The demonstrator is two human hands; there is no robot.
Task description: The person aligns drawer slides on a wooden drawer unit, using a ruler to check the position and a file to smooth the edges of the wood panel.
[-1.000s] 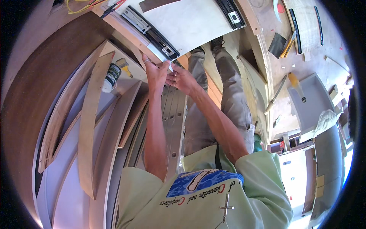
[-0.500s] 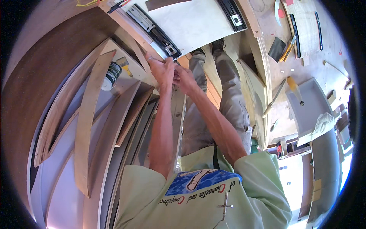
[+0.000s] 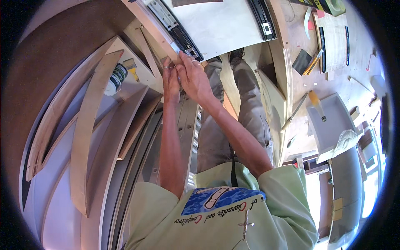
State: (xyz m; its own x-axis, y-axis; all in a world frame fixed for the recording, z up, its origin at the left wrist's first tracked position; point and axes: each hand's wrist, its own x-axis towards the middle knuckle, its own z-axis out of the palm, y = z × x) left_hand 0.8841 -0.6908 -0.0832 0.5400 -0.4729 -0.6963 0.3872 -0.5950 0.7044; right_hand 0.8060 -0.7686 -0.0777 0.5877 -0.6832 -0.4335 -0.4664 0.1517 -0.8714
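The metal drawer slide (image 3: pixel 177 31) lies along the left edge of a pale wooden panel (image 3: pixel 216 25), and both hands meet at its near end. The left hand (image 3: pixel 170 81) pinches something small against the slide's end, fingers closed; the right hand (image 3: pixel 193 79) rests beside it, fingers bent over the same spot, though what they grip is hidden. This looks like fitting or fastening the slide's end; the next move likely calls for steady, fine pressure there. Compared with half a second ago, the hands sit slightly lower in view, still together. A paint can (image 3: pixel 116 79) and brush (image 3: pixel 132 68) lie to the left.
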